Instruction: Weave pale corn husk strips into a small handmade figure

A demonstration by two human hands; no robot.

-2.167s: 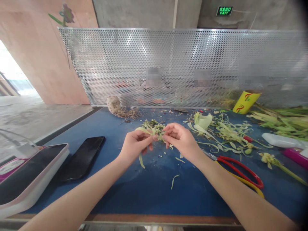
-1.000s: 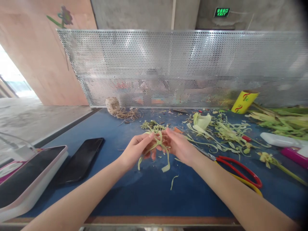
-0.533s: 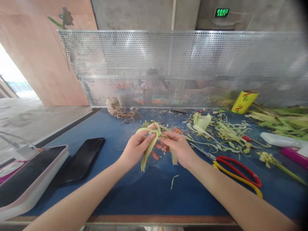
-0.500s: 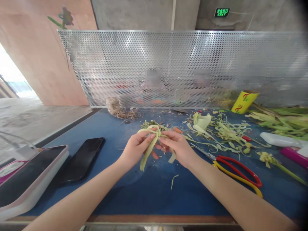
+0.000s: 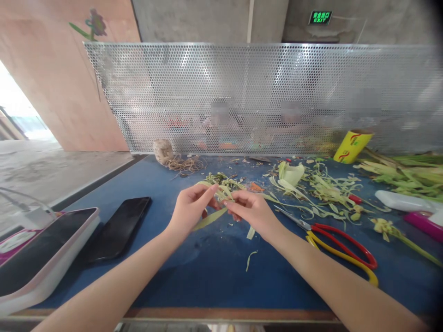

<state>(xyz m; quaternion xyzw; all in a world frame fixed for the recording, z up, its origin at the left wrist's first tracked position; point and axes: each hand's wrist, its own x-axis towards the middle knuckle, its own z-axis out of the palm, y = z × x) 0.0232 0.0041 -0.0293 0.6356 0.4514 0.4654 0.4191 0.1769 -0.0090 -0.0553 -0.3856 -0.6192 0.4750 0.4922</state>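
Both my hands meet over the middle of the blue table (image 5: 214,276). My left hand (image 5: 188,213) and my right hand (image 5: 254,213) each pinch pale green leaf strips (image 5: 211,217) held between them, a little above the table. One strip slants down to the left below my left fingers; a short end hangs under my right hand. A small pile of green leaf scraps (image 5: 223,180) lies just beyond my fingers. One loose strip (image 5: 251,259) lies on the table nearer to me.
Red and yellow scissors (image 5: 339,244) lie right of my right arm. A black phone (image 5: 116,228) and a white device (image 5: 41,258) sit at left. Twine (image 5: 180,162), cut leaves (image 5: 321,189), a yellow roll (image 5: 353,145) and long green leaves (image 5: 408,173) line the back. People sit behind the perforated screen (image 5: 263,97).
The strips, looped and hanging long between my hands half a second ago, now sit lower and flatter, one slanting left. My hands have drawn slightly apart.
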